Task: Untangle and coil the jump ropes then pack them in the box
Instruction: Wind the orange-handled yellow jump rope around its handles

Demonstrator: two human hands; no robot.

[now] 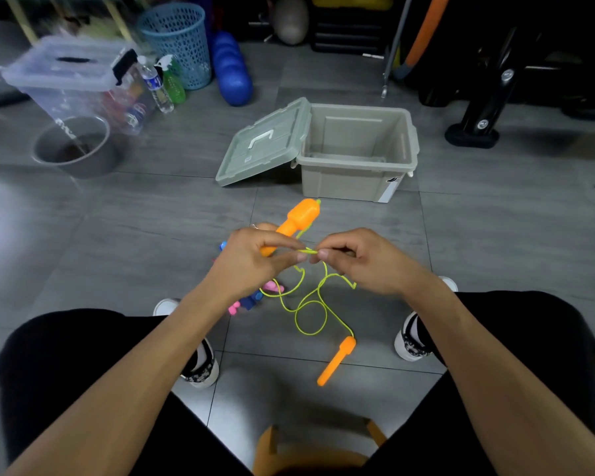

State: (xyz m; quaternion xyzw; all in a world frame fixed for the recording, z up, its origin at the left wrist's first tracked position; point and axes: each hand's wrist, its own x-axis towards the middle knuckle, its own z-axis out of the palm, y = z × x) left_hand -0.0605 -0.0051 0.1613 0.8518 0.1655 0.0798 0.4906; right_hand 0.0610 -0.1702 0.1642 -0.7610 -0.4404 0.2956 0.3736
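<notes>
The jump rope (310, 304) that we see is a thin, smooth, yellow-green cord with two orange plastic handles, each shaped like a carrot. The fingers (301, 257) of the left hand (251, 259) are curled and narrow: they pinch the cord and also hold one orange handle (301, 216), which points up and away toward the box. The right hand (361, 261) is just beside it, its fingertips pinching the same cord at almost the same place, so the two hands nearly touch. Both wrists are bent down, and the forearms come in from the knees.

Below the hands the cord hangs in loose loops down to the floor (152, 218), where the second orange handle (337, 360) lies between the shoes. Under the left hand we see pink and blue pieces (251, 300) of other ropes, partly hidden.

Farther away stands the beige plastic box (354, 180), open, with its grey-green lid (265, 142) leaning on its left side. A small label on the box corner is too small to read. At the far left there is a clear storage bin (73, 80) and a round metal bowl (76, 147).
</notes>
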